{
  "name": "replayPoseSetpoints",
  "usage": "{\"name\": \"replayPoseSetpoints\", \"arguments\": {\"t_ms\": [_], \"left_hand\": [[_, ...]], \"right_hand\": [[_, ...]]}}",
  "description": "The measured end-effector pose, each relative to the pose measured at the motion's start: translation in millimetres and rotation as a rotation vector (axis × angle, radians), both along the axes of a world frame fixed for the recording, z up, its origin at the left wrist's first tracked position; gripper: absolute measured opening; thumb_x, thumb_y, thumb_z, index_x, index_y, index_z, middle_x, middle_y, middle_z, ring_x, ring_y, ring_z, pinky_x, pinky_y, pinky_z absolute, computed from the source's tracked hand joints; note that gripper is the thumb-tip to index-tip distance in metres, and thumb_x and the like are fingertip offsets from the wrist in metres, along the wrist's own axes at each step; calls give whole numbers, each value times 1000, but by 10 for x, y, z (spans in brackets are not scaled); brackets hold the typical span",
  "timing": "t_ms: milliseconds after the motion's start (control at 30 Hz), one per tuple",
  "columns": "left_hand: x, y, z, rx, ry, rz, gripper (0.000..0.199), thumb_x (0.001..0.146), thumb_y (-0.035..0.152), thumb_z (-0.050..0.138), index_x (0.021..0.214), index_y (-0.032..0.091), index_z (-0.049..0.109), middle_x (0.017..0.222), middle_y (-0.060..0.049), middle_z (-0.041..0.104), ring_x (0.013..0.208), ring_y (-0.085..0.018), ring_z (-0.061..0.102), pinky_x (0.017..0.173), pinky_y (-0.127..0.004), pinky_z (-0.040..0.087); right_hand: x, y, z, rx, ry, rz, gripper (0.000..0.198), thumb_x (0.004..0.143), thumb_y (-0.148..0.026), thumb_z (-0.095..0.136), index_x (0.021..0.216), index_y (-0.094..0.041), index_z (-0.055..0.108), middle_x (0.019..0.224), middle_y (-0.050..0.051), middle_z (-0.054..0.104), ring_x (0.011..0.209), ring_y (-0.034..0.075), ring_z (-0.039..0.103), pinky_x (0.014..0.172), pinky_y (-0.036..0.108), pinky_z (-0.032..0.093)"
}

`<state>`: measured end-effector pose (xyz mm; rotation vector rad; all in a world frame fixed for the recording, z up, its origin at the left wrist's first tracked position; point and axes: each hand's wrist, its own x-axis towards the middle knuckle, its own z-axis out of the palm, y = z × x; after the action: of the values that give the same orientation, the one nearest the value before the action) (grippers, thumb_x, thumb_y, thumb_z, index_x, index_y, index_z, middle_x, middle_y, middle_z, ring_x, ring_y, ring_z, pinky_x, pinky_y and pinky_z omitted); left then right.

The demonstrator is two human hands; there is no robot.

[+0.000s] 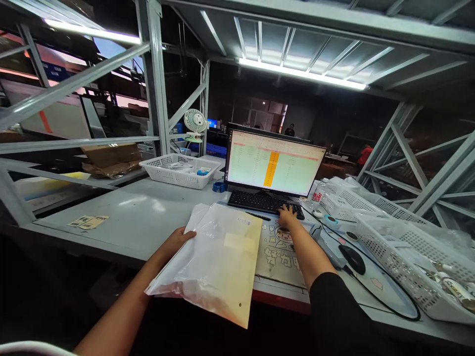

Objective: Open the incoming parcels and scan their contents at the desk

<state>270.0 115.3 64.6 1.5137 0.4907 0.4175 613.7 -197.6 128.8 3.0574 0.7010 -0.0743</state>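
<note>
1. Left hand (181,240): thumb on top of the left edge of the plastic packet (222,252), pinching it; fingers underneath, not visible.
2. Packet is in front of the monitor (272,163), over the near edge of the desk (141,217), lower corner sticking out past that edge. Partly covers the cartoon mat (276,252).
3. Right hand (288,216): fingers spread over the right end of the keyboard (252,200), nothing seen in the grip. Pressing keys or just above them, can't tell.
4. Step looks like keying one-handed with the packet alongside. To do it well: firm thumb pinch, since only one side is held and the far corner could sag.
5. Hold the packet flat and tilted to the eyes so the small print (244,222) near its top right can be read against the screen; glare on the plastic may get in the way.
6. Right wrist best clear of the pen (259,216) lying between packet and keyboard; light single presses, then check the screen.
7. Hard to make out: screen rows and packet print too small to read; packet contents blurred by plastic, reddish at the lower edge.
8. Hidden: keys under the right hand, part of the grey device (328,247) behind the forearm.
</note>
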Motion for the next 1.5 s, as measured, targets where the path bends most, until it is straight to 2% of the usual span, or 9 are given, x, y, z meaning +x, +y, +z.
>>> {"name": "replayPoseSetpoints", "arguments": {"t_ms": [200,400,600,867,1100,1200,1367,1433,1500], "left_hand": [[-18,2,-1,-18,-60,-54,39,65,38,84,92,11,72,77,-10,75,60,-25,69,55,-30,54],[-62,-57,85,40,-14,-3,43,67,35,82,101,11,70,84,-11,77,66,-26,72,59,-31,56],[-56,-96,163,48,32,23,39,64,39,81,91,13,68,73,-7,71,61,-25,67,56,-30,52],[-36,-44,88,30,23,8,47,62,42,83,96,12,69,80,-8,74,64,-24,68,58,-30,53],[-33,-75,125,-14,26,14,50,61,39,84,100,12,70,82,-9,76,65,-26,70,59,-31,54],[-52,-99,177,-95,36,5,47,58,36,84,96,12,69,78,-9,75,61,-25,68,55,-30,53],[-257,-288,234,-290,-35,94,44,59,33,85,95,12,73,70,-7,74,58,-24,67,50,-29,53],[-388,-459,228,-385,-116,99,41,64,34,83,96,10,77,78,-11,78,67,-28,73,56,-30,58],[-508,-677,202,-476,-196,28,35,69,37,79,88,7,80,85,-15,80,77,-31,76,66,-33,63]], "right_hand": [[-244,78,121,104,-94,78,73,100,-14,48,170,-28,34,180,7,21,166,30,19,129,48,31],[-144,-172,-65,129,-44,-40,71,102,-25,56,169,-17,34,175,19,29,162,37,27,125,54,36],[35,-134,-200,169,-49,-79,79,100,-28,60,172,-23,26,178,15,23,165,34,19,127,54,31],[121,-35,-286,260,-137,-112,96,95,-19,59,176,-22,7,183,8,4,168,32,0,133,52,16],[53,-35,-205,323,-38,-83,70,89,-14,66,157,-21,55,181,9,14,167,38,0,133,62,11],[-135,44,-55,440,-29,-47,67,93,-12,57,160,-15,51,180,14,16,167,36,4,134,55,15],[-880,-64,-90,702,159,104,57,107,-42,51,158,-18,52,156,16,58,137,27,61,115,40,50],[-1305,-231,-242,962,393,160,75,99,-60,65,161,-23,48,160,17,54,133,30,64,109,44,54],[-1756,-399,-414,1268,671,175,106,79,-66,86,166,-28,39,168,19,42,143,34,57,114,50,50]]}}
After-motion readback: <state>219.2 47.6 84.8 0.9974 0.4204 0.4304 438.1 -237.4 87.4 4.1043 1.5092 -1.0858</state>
